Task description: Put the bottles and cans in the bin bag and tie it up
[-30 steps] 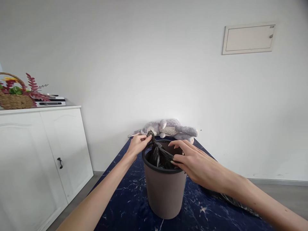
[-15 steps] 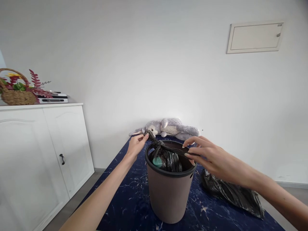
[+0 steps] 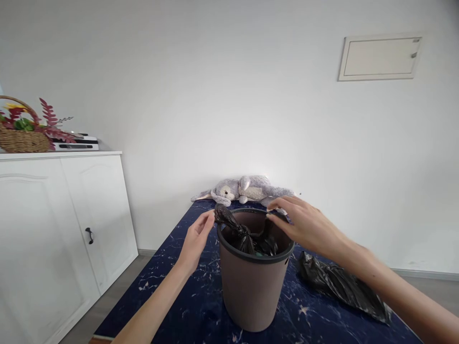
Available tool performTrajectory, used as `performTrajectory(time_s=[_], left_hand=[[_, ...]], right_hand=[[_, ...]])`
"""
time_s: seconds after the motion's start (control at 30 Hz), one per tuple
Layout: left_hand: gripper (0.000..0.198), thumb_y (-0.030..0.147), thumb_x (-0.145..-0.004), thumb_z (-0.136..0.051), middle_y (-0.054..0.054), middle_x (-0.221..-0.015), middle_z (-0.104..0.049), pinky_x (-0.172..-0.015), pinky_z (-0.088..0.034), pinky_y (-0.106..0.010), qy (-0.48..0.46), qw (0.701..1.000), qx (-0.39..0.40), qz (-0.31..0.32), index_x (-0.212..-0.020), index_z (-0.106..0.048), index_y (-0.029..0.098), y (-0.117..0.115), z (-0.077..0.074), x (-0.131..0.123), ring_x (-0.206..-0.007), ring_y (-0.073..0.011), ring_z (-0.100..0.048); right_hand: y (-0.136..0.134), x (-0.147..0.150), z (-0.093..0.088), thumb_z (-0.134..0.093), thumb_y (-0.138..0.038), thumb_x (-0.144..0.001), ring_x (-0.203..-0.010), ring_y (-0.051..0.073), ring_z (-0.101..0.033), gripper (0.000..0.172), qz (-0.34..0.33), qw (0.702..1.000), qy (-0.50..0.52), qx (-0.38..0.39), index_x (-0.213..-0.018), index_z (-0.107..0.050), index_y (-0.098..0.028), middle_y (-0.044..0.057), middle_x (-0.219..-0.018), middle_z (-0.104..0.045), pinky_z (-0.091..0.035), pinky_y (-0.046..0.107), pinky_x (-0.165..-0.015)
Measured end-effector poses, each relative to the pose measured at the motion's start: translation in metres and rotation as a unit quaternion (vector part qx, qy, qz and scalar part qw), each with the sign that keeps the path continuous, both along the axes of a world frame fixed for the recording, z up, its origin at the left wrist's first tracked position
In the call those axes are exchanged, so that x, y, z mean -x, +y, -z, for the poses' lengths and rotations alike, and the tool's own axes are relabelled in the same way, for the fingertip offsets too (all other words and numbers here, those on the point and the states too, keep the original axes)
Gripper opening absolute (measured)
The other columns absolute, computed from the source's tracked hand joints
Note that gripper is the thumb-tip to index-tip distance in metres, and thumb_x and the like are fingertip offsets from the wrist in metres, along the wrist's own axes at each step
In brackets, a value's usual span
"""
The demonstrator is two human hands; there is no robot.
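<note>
A knotted black garbage bag (image 3: 245, 239) sits inside a brown trash bin (image 3: 253, 291) with a dark rim. The bag's left tail reaches up over the rim to the fingertips of my left hand (image 3: 197, 239), which are pinched together at its end. Across the opening, my right hand (image 3: 301, 220) has its thumb and fingers curled at the far right rim, around the bag's other tail. That tail is partly hidden by the hand. A patch of green shows faintly below the knot.
The bin stands on a blue marbled tabletop (image 3: 186, 291). Another black plastic bag (image 3: 340, 284) lies flat to its right. Behind it, a grey plush rabbit (image 3: 251, 188) lies against the wall. At left stands a white cabinet (image 3: 93, 205) with a flower basket (image 3: 25, 139) on top.
The bag's tails have gone from stretched tight to slack, and the knot sits lower in the bin. My left hand has dropped slightly; my right hand has shifted a little left.
</note>
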State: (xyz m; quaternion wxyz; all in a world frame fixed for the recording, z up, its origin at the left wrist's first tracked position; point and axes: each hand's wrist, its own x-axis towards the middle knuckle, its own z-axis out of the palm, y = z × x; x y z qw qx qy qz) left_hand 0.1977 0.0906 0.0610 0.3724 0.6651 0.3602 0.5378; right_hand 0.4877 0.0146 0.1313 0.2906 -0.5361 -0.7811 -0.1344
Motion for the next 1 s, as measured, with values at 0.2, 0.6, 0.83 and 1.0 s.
performTrajectory(time_s=[0.2, 0.6, 0.83, 1.0], left_hand=[[0.079, 0.089, -0.092, -0.04, -0.018, -0.129, -0.075, -0.098, -0.058, -0.042, 0.044, 0.985, 0.104, -0.129, -0.115, -0.071, 0.02, 0.024, 0.071, 0.028, -0.124, -0.0354, -0.07], [0.054, 0.076, -0.095, -0.048, -0.006, -0.088, -0.079, -0.083, -0.053, -0.038, 0.2, 0.974, 0.066, -0.083, -0.094, -0.068, 0.026, 0.04, 0.147, 0.059, -0.086, -0.0293, -0.075], [0.054, 0.072, -0.097, -0.042, -0.006, -0.085, -0.078, -0.078, -0.05, -0.035, 0.214, 0.972, 0.057, -0.075, -0.094, -0.067, 0.024, 0.043, 0.154, 0.063, -0.081, -0.0269, -0.073], [0.051, 0.068, -0.098, -0.041, -0.006, -0.085, -0.077, -0.078, -0.05, -0.035, 0.22, 0.971, 0.052, -0.074, -0.094, -0.066, 0.024, 0.044, 0.153, 0.064, -0.081, -0.0268, -0.073]], right_hand=[[0.006, 0.032, -0.005, -0.061, -0.042, -0.102, -0.11, 0.029, -0.074, 0.03, -0.079, 0.989, 0.007, 0.123, -0.124, -0.071, -0.024, 0.009, -0.123, -0.077, -0.061, 0.045, -0.09], [0.034, 0.055, 0.005, -0.066, -0.016, -0.094, -0.089, 0.028, -0.073, 0.014, -0.057, 0.984, -0.079, 0.149, -0.086, -0.074, -0.024, 0.006, -0.095, -0.079, -0.051, 0.035, -0.068], [0.034, 0.043, -0.029, -0.058, -0.023, -0.103, -0.102, 0.028, -0.071, 0.012, 0.009, 0.999, 0.001, 0.047, -0.102, -0.07, -0.021, 0.008, -0.112, -0.077, -0.05, 0.035, -0.078], [0.032, 0.032, -0.071, -0.058, -0.027, -0.104, -0.099, 0.025, -0.071, 0.013, 0.024, 0.998, 0.051, -0.01, -0.106, -0.07, -0.021, 0.007, -0.108, -0.078, -0.05, 0.034, -0.081]])
